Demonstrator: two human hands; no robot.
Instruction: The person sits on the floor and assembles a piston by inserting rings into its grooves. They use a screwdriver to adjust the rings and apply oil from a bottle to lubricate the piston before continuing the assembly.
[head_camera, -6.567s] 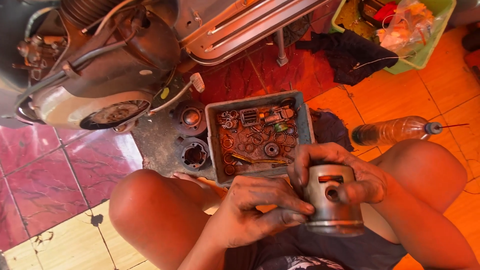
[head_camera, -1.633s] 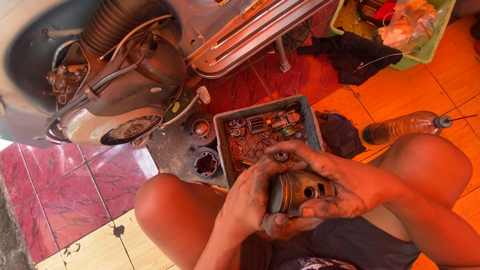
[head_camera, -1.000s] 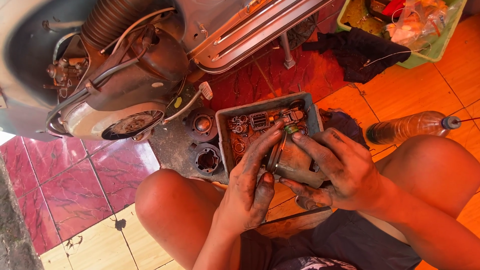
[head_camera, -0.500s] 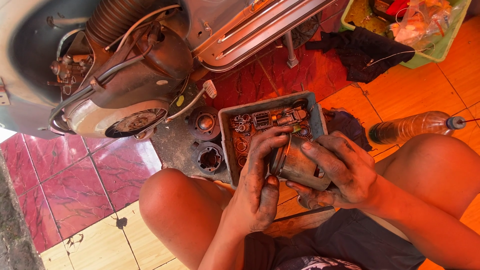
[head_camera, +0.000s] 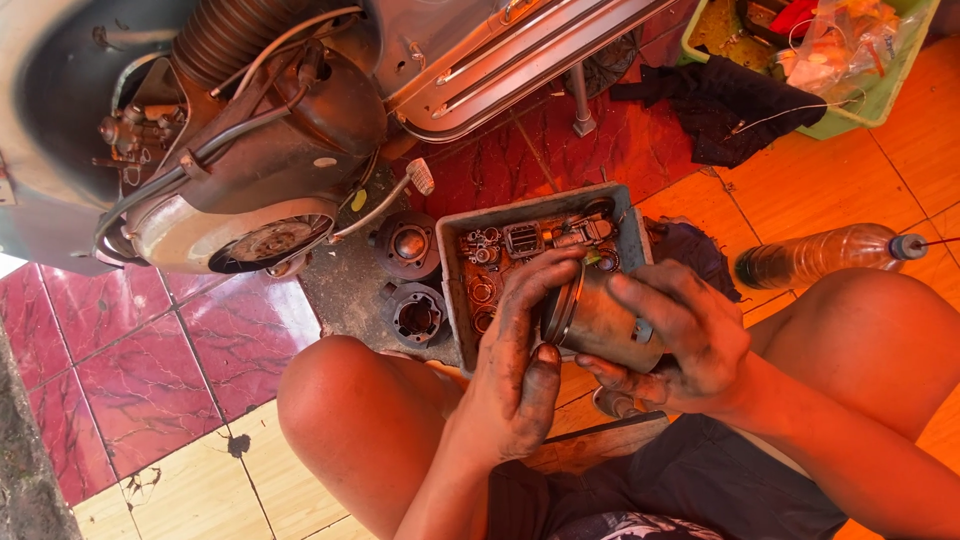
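Observation:
A grey metal piston (head_camera: 598, 322) lies on its side above my lap, its crown end turned toward the left. My right hand (head_camera: 680, 335) is wrapped around its skirt, fingers black with grease. My left hand (head_camera: 515, 365) rests its fingertips on the ringed edge near the crown, thumb below it. Right behind both hands sits a grey tray (head_camera: 452, 250) filled with several small oily engine parts.
A scooter engine (head_camera: 250, 190) with a ribbed black hose fills the upper left. Two round metal parts (head_camera: 410, 280) lie on the dirty floor beside the tray. A plastic bottle (head_camera: 820, 252) lies at right. A black rag (head_camera: 740, 105) and green basket (head_camera: 880, 95) are at the back.
The piston has been turned from upright to lying on its side and lifted toward the tray. My left hand has shifted its fingers onto the ringed edge.

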